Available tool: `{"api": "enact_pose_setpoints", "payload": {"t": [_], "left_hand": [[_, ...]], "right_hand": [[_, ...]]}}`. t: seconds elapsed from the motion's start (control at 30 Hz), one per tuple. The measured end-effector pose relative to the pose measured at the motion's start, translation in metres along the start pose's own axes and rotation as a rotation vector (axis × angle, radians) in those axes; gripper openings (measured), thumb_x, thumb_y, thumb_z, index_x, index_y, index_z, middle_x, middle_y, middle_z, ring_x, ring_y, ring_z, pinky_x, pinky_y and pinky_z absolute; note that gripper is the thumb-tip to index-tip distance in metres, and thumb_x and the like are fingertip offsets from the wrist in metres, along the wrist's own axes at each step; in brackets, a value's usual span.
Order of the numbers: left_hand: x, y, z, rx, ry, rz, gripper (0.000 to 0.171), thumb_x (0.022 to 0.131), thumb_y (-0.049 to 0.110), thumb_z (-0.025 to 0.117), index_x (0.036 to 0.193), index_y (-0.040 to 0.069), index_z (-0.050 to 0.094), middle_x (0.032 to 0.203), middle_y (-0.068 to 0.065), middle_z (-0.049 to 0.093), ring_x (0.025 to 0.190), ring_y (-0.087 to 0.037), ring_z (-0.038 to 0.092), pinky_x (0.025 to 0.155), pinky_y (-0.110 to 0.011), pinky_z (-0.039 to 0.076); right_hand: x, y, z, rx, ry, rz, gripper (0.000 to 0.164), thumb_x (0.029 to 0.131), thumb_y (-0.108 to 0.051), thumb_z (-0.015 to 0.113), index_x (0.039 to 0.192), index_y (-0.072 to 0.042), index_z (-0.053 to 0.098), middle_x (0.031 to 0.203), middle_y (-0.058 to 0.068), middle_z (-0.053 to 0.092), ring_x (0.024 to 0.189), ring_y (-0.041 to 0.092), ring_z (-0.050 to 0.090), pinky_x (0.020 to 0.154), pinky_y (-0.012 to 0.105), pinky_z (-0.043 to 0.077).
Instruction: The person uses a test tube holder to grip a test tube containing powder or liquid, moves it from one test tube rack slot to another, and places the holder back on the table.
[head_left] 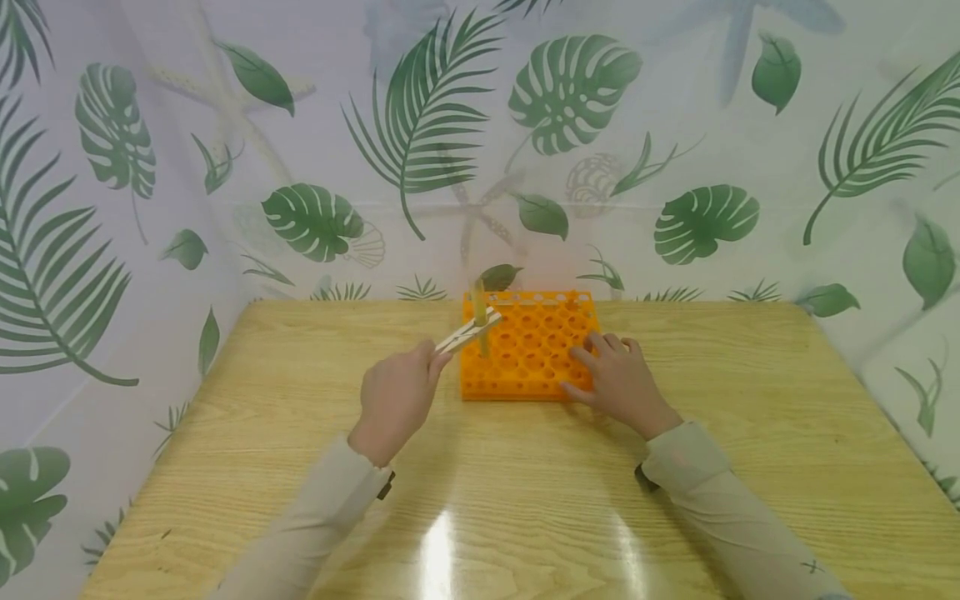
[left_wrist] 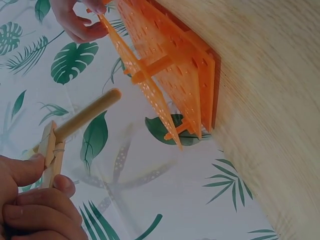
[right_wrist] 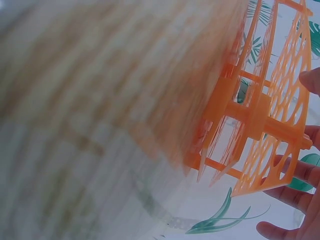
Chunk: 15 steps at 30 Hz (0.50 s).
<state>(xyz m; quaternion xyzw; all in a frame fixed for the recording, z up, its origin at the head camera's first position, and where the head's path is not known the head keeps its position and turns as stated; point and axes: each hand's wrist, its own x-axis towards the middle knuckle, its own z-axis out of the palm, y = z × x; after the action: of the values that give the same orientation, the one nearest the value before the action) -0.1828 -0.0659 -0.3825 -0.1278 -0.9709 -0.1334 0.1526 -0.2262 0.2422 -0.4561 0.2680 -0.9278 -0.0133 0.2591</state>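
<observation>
My left hand [head_left: 396, 396] grips a wooden test tube clamp [head_left: 468, 331] between thumb and fingers. The clamp's far end holds a slim test tube [left_wrist: 90, 116] of yellowish look, its rounded bottom pointing towards the orange test tube rack [head_left: 528, 387]. In the head view the tube overlaps the rack's left part; the left wrist view has a gap between tube and rack. With fingers spread, my right hand [head_left: 626, 385] rests on the rack's right side, fingertips over the perforated top plate. Behind that plate's holes, part of the fingers shows in the right wrist view.
The rack stands near the back edge of a wood-grain table [head_left: 510, 500]. Behind it and at both sides hang white cloths [head_left: 465, 158] printed with green leaves. Dark bands sit at both sleeve cuffs.
</observation>
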Motion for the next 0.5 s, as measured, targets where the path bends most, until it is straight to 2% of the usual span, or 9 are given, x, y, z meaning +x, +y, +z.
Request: {"api": "enact_pose_setpoints", "payload": {"t": [0.27,0.5], "left_hand": [[-0.0048,0.0004,0.0043,0.000,0.015,0.029,0.041,0.098,0.038,0.046,0.067,0.011,0.038,0.048,0.004,0.019,0.039,-0.008,0.017,0.037,-0.020,0.013],[-0.0043,0.0020,0.0093,0.018,0.035,0.048,0.040,0.097,0.039,0.047,0.069,0.010,0.044,0.046,0.005,0.022,0.037,-0.008,0.018,0.036,-0.020,0.014]], "right_hand": [[0.0000,-0.0006,-0.0016,0.006,-0.016,0.009,0.047,0.075,-0.052,0.069,0.099,-0.012,0.063,0.093,0.011,0.056,0.084,0.032,0.056,0.075,0.055,0.048],[0.0002,-0.0026,-0.0048,0.022,-0.034,0.020,0.047,0.076,-0.051,0.068,0.100,-0.011,0.063,0.094,0.011,0.056,0.085,0.031,0.055,0.077,0.055,0.047]]}}
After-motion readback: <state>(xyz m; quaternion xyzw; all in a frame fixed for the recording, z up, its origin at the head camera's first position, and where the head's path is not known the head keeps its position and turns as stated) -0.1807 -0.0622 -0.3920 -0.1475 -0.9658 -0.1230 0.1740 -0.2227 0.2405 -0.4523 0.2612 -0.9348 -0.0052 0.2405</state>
